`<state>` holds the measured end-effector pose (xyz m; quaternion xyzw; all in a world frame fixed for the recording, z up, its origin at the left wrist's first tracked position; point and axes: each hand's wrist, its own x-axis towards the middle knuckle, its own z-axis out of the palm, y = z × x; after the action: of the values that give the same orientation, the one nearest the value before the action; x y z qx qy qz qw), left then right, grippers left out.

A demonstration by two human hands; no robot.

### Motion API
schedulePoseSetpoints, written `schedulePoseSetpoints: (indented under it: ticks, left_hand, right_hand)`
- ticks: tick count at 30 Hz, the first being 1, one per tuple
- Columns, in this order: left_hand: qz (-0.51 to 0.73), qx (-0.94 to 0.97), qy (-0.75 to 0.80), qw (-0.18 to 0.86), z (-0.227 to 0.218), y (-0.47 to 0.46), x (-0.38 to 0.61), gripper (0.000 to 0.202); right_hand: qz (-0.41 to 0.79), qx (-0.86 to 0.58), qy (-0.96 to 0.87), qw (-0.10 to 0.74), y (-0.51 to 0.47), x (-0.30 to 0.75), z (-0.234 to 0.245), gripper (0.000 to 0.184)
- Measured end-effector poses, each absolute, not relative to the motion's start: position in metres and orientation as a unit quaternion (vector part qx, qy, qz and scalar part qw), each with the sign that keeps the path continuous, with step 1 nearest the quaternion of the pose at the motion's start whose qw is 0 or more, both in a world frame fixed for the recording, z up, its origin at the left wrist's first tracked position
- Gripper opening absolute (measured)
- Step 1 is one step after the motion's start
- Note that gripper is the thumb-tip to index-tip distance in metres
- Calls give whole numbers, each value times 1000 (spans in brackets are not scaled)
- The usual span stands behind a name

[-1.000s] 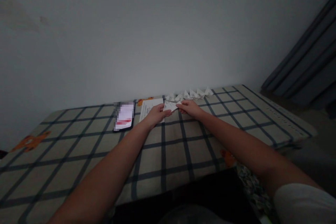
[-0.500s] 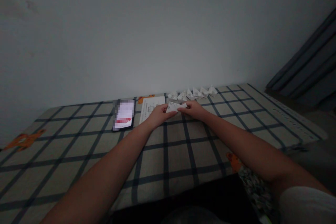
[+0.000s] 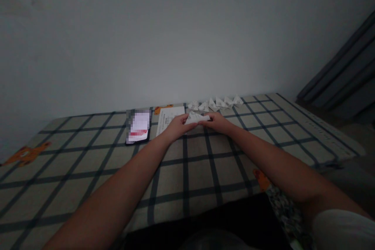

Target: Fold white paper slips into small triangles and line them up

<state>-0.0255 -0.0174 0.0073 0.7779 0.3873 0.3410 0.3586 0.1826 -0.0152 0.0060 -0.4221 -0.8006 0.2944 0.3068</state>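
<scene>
Both my arms reach far forward over a checked bed sheet (image 3: 205,172). My left hand (image 3: 175,127) and my right hand (image 3: 218,122) pinch the two ends of a small folded piece of white paper (image 3: 197,117), held just above the sheet. Behind it lies a row of several small folded white paper shapes (image 3: 216,104) near the wall. A flat printed sheet of paper (image 3: 166,118) rests under and beside my left hand.
A phone (image 3: 138,127) with a lit screen lies left of the printed sheet. A plain wall rises directly behind the bed. Grey curtains (image 3: 342,82) hang at the far right. Orange figures are printed on the sheet at the left edge (image 3: 26,153).
The view has shifted slightly. Both hands stay on the folded paper, and the paper has turned a little between the fingers.
</scene>
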Motion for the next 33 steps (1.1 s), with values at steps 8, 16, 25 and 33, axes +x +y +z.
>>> schedulePoseSetpoints:
  ticks: [8,16,25,33]
  left_hand:
    - [328,784,392,353,8,-17,-27,38]
    - [322,789,380,360,7,-14,-28,37]
    - [326,781,389,364,7,-16,-27,37]
    - [332,776,385,373,9,-18,-26,37]
  right_hand:
    - [283,-410,-814,299,-17,182,5,31]
    - [284,-403,-820,290,-16,183,6,29]
    - [268,-405,-820,303,-19,182,6,29]
    - [257,-418,-815,308,-23,181,10,31]
